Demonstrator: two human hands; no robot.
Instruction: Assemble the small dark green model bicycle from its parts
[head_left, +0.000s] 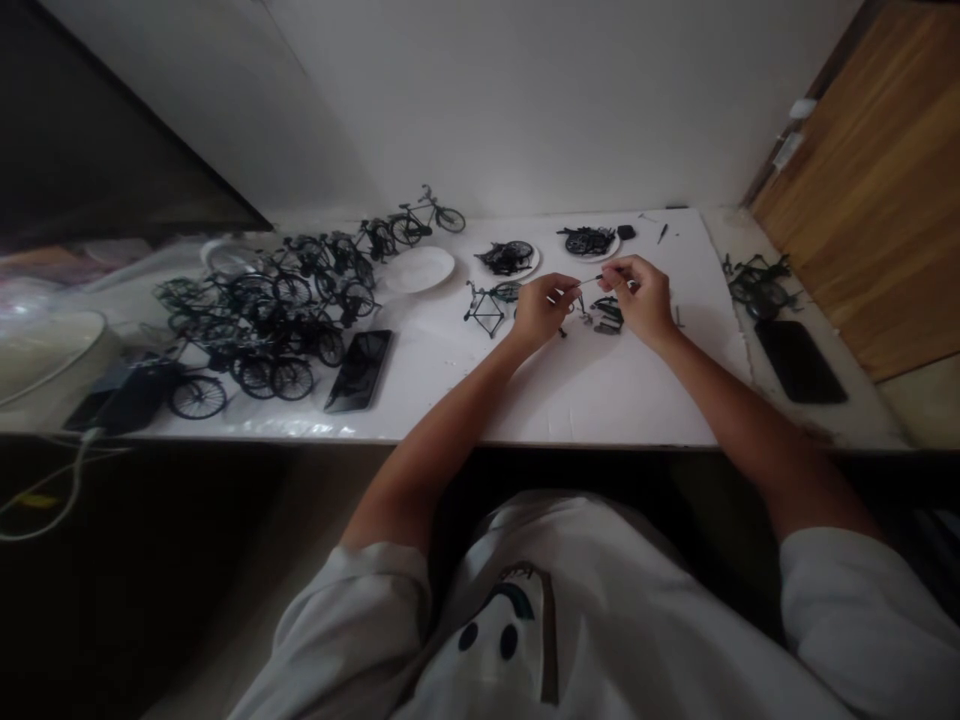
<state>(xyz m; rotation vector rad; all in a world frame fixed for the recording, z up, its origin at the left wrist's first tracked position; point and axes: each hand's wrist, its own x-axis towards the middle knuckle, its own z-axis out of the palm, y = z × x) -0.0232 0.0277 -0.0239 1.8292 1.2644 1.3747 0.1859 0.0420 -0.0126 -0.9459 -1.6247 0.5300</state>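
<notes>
Over the white board, my left hand (544, 308) and my right hand (641, 298) face each other with fingertips pinched. Between them runs a thin pale rod (589, 281) with a small dark piece at its right end, too small to name; both hands grip it. Beside my left hand stands a dark miniature bicycle frame (486, 310), partly hidden by that hand. Below the rod lie small dark bicycle parts (607, 315) on the board.
Many finished-looking miniature bicycles (262, 320) crowd the left. A white plate (420, 270) and two plates of parts, wheels (510, 257) and dark pieces (589, 240), stand behind. Phones lie left (360, 370) and right (801, 360). More dark parts (761, 283) are at right.
</notes>
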